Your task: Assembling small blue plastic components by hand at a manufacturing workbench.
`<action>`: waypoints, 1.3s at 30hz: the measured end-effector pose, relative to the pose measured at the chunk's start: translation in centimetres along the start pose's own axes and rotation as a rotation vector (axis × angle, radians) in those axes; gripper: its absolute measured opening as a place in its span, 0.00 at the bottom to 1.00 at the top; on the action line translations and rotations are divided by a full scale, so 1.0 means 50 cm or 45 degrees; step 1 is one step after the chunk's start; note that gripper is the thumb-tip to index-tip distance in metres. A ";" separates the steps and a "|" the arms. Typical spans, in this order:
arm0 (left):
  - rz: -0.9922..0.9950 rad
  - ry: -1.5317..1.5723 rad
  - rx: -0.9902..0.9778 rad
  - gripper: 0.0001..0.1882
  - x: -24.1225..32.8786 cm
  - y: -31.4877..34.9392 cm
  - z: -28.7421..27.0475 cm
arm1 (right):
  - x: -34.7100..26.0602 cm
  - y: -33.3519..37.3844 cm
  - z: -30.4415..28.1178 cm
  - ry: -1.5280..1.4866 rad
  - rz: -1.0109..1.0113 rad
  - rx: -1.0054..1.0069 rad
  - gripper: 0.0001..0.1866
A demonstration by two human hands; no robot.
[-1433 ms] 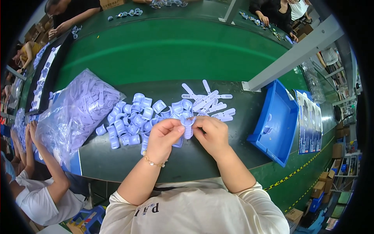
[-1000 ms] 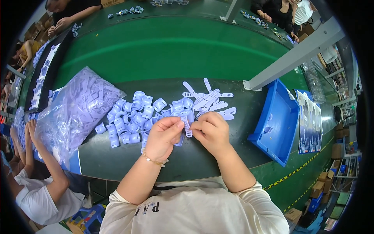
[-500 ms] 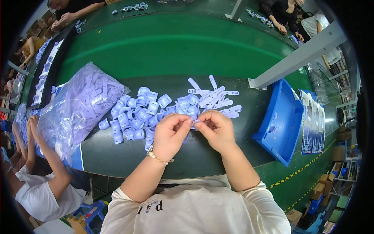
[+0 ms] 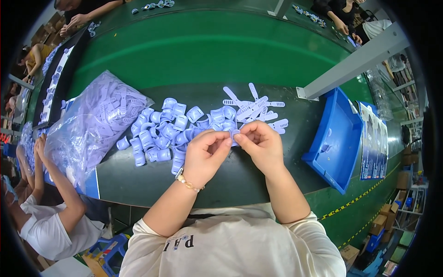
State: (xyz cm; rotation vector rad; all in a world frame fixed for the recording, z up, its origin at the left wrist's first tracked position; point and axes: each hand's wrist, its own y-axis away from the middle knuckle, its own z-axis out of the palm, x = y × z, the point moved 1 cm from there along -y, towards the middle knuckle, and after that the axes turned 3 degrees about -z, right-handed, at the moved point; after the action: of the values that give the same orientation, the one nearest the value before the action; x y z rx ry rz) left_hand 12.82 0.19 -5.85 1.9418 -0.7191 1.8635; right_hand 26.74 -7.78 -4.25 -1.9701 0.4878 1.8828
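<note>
Between my fingertips is a small lavender plastic piece, mostly covered by the fingers. My left hand, with a beaded bracelet at the wrist, pinches it from the left side. From the right, my right hand closes thumb and index finger on the same piece. Just beyond and left of my hands lies a heap of curved lavender plastic pieces. Beyond my right hand, flat slotted lavender straps are spread in a loose pile.
A clear plastic bag full of lavender straps rests at the left. At the right stand a blue bin with a small piece inside and a grey metal post. A co-worker's arm reaches in at the far left.
Both hands stay together on the small piece, with the fingers shifted slightly and my right hand a little higher. The view has moved slightly; the heaps look the same.
</note>
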 end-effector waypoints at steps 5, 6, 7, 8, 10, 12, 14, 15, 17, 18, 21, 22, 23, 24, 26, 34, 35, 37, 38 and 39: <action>-0.115 0.038 -0.024 0.07 -0.009 0.001 0.000 | 0.003 0.002 0.005 -0.013 -0.001 -0.014 0.07; -0.137 0.084 0.002 0.07 -0.012 0.002 0.002 | 0.003 0.002 0.005 -0.012 0.006 -0.014 0.07; -0.159 0.130 0.029 0.07 -0.015 0.003 0.004 | 0.003 0.000 0.004 -0.048 0.009 -0.010 0.08; -0.163 0.130 0.030 0.07 -0.015 0.003 0.005 | 0.003 -0.002 0.005 -0.085 0.009 -0.006 0.09; -0.246 0.218 0.047 0.07 -0.016 0.004 0.005 | 0.002 0.000 0.004 -0.093 0.014 -0.026 0.10; -0.273 0.231 0.036 0.06 -0.014 0.004 0.005 | 0.001 0.000 0.004 -0.098 0.015 -0.043 0.10; -0.299 0.242 0.027 0.06 -0.010 0.004 0.004 | 0.000 0.000 0.006 -0.100 0.005 -0.017 0.09; -0.311 0.270 0.012 0.06 -0.009 0.004 0.002 | 0.003 0.000 0.006 -0.101 0.006 -0.019 0.09; -0.323 0.299 -0.003 0.05 -0.007 0.004 0.001 | 0.008 0.000 0.006 -0.114 0.011 -0.026 0.09; -0.325 0.298 -0.013 0.05 -0.006 0.004 0.001 | 0.007 0.001 0.005 -0.113 0.011 -0.025 0.09; -0.310 0.294 -0.032 0.04 -0.007 0.005 0.003 | 0.005 0.003 0.001 -0.066 -0.004 -0.043 0.07; -0.292 0.292 -0.042 0.04 -0.008 0.006 0.005 | 0.007 0.003 -0.001 -0.044 -0.016 -0.040 0.07; -0.292 0.291 -0.042 0.04 -0.010 0.006 0.004 | 0.008 0.002 -0.001 -0.024 -0.029 -0.039 0.06; -0.207 0.188 -0.035 0.05 -0.011 0.005 0.004 | 0.009 0.002 -0.001 -0.025 -0.029 -0.039 0.06; -0.123 0.085 -0.029 0.05 -0.011 0.004 0.004 | 0.007 0.001 0.000 -0.008 -0.102 -0.011 0.05; 0.273 -0.401 -0.005 0.07 0.032 -0.002 0.002 | 0.008 0.002 -0.004 0.069 -0.111 0.025 0.02; 0.273 -0.402 -0.005 0.07 0.032 -0.003 0.001 | 0.007 0.002 -0.004 0.073 -0.108 0.028 0.02; 0.302 -0.440 -0.016 0.07 0.032 -0.003 0.000 | 0.001 0.004 0.003 -0.041 -0.096 0.041 0.02; 0.302 -0.439 -0.017 0.07 0.031 -0.003 0.000 | -0.002 0.004 0.005 -0.154 -0.084 0.055 0.02; 0.320 -0.448 -0.017 0.07 0.031 -0.003 0.000 | 0.000 0.004 0.004 -0.153 -0.084 0.056 0.02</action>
State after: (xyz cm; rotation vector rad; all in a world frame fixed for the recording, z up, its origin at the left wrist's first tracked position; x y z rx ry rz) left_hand 12.93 0.14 -4.30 2.2892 -1.1232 1.6546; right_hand 26.48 -7.87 -4.24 -1.8099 0.4209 1.9193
